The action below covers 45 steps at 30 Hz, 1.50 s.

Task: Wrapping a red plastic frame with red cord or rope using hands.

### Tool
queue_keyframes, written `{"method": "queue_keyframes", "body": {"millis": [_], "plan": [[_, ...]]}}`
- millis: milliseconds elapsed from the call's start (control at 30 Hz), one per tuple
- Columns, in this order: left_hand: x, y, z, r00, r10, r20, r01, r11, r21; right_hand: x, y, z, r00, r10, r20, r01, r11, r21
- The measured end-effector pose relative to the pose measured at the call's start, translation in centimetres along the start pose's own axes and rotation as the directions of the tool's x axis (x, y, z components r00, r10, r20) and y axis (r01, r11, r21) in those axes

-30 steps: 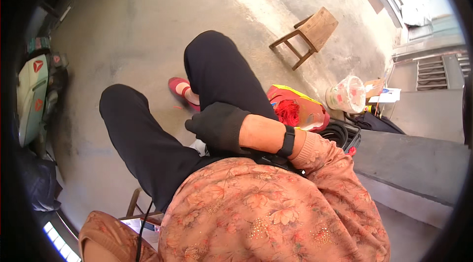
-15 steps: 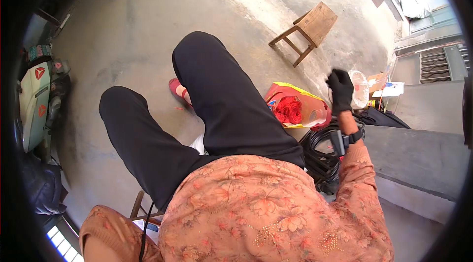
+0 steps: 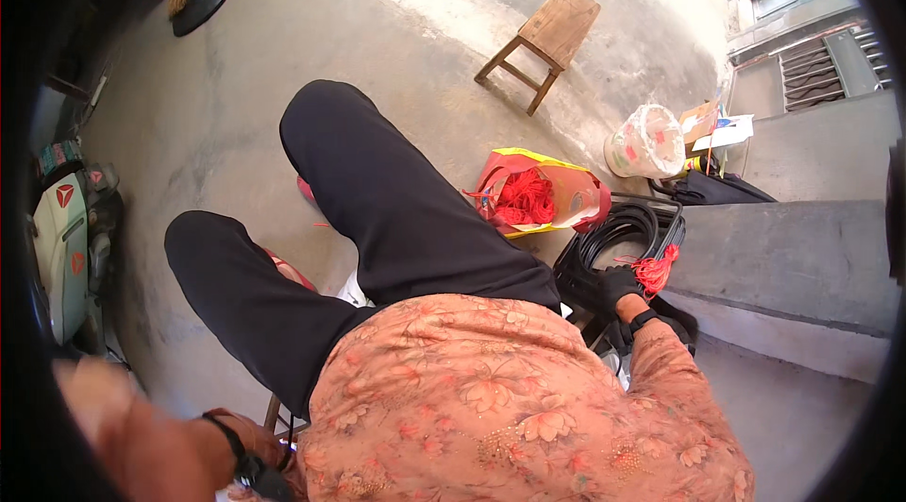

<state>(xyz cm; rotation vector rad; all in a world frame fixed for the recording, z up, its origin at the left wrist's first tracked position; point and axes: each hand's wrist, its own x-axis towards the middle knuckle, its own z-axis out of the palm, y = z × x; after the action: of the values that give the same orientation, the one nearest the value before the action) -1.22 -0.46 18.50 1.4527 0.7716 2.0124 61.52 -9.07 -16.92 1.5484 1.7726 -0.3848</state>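
My right hand, in a black glove, is closed at the right beside my hip. A bundle of red strings fans out from its far side, its gathered end hidden by the glove. Just beyond lies a coil of black hose or cable. Past my right thigh a red and yellow bag stands open, with a heap of red strings inside. At the lower left edge my bare left hand is smeared by motion, so its fingers cannot be made out.
A wooden stool stands ahead on the concrete floor. A whitish bucket is beyond the bag. Along the right runs a grey ledge. A scooter stands at the far left, and a round black stand base at the far left back.
My right hand has come down and back from above the bag to the red strings beside the coil. My left hand has come into view at the lower left. The view has shifted slightly.
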Motion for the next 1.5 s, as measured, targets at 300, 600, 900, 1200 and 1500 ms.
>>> {"method": "queue_keyframes", "body": {"millis": [300,600,900,1200,1500], "plan": [[-9.7,-17.3,2.1,0.651,-0.758,-0.043,0.661,0.537,0.524,1.5,0.7,1.6,0.986,0.161,-0.049,-0.157,0.984,0.082],[-10.5,-18.1,0.9,0.603,-0.788,0.123,0.45,0.463,0.764,0.2,4.3,-1.6,0.738,0.45,-0.503,-0.47,0.878,0.095],[-10.4,-18.9,1.5,0.656,-0.724,0.212,0.288,0.5,0.817,-2.5,5.9,0.9,0.701,0.561,-0.441,-0.465,0.828,0.313],[-10.8,-19.1,1.1,0.636,-0.742,0.214,0.276,0.477,0.834,2.1,7.5,-2.3,0.634,0.701,-0.328,-0.485,0.69,0.537],[-10.6,-18.8,0.9,0.607,-0.772,0.189,0.289,0.436,0.852,1.2,8.2,-2.7,0.527,0.829,-0.188,-0.516,0.487,0.705]]}}
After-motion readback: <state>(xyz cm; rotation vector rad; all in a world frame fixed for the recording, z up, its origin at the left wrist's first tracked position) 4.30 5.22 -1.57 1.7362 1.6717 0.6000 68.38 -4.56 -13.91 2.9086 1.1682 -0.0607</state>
